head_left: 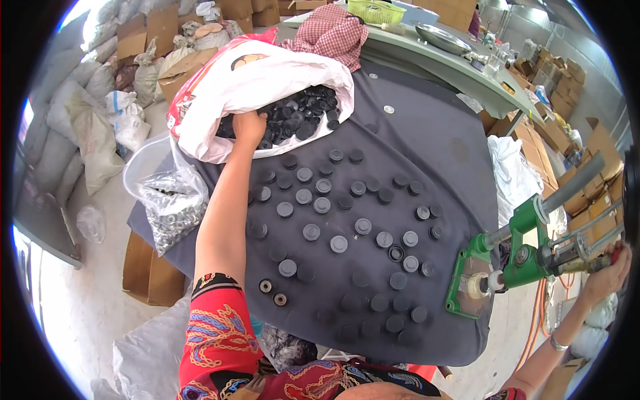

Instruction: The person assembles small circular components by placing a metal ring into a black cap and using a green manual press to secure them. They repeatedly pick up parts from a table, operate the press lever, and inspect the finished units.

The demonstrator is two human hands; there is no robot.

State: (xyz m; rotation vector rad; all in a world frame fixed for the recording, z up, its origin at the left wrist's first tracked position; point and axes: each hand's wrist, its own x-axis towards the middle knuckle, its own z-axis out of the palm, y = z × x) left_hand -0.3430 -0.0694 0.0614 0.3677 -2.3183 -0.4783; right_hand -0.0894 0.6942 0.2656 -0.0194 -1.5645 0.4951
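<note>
My left hand (249, 127) reaches into the mouth of a white and red sack (300, 63) at the far left of the table. Small round black plastic caps (293, 117) fill the opening around it, and most of its fingers are hidden. Many more dark caps (339, 244) lie scattered over the dark cloth. Two of the round pieces (280, 299) near my left forearm show metallic centres. At the far right, my right hand (605, 277) is closed around the handle of a green hand press (523, 257), whose base plate rests on the table's right edge.
A clear plastic bag of small metal parts (175, 207) sits at the left table edge. Behind, a green-topped table (420, 57) bears a metal tray (443, 39) and a green basket (375, 11). Checked cloth (328, 33) lies beyond the sack. Cardboard boxes and sacks surround the area.
</note>
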